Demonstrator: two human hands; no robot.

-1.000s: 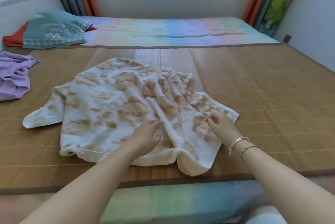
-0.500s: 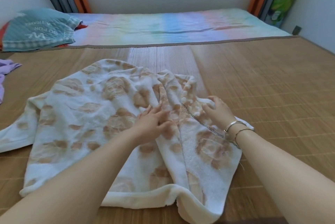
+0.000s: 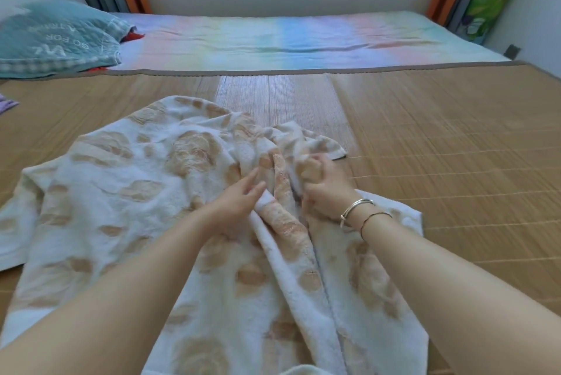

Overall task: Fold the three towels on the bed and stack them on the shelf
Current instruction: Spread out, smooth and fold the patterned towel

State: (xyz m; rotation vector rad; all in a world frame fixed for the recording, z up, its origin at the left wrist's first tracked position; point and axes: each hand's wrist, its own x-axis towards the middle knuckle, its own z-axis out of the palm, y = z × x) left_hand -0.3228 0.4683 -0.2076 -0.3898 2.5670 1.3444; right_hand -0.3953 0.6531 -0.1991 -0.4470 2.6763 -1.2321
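At the far left edge a scrap of purple cloth (image 3: 7,103) peeks in (perhaps another towel). The white terry towel with tan flower blotches (image 3: 127,192) lies rumpled on the woven bamboo mat (image 3: 440,147) in the near middle, unfolded; its long axis seems to run left to right. The left hand (image 3: 239,203) rests with fingers straight on a central ridge. The right hand (image 3: 323,186) bunches a fistful beside it. Folding has barely begun; no shelf shows.
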